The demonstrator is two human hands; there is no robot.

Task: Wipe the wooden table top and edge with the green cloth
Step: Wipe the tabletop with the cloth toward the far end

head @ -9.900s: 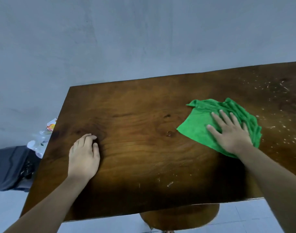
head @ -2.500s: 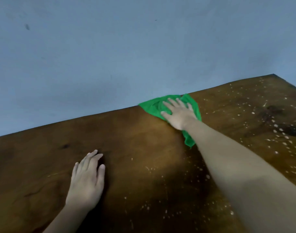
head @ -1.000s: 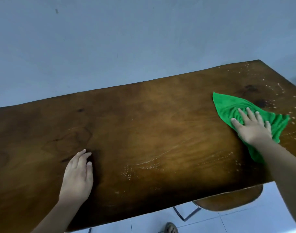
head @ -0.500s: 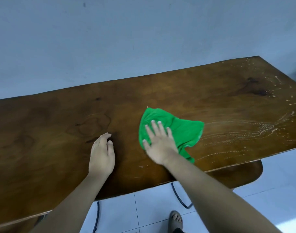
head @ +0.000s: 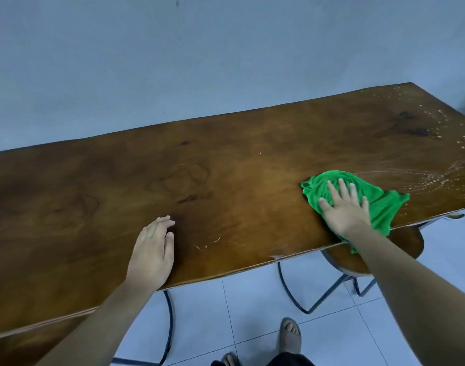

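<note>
At 3 o'clock, right hand (head: 345,210), fingers spread, presses green cloth (head: 379,204); overhanging corner could fling crumbs (head: 432,180) floorward.

Wall (head: 173,62): plain blue-grey, fills the upper frame.
Floor (head: 226,313): pale square tiles, lower centre.
Stool (head: 400,249): round wooden seat on dark metal legs, lower right.
</note>
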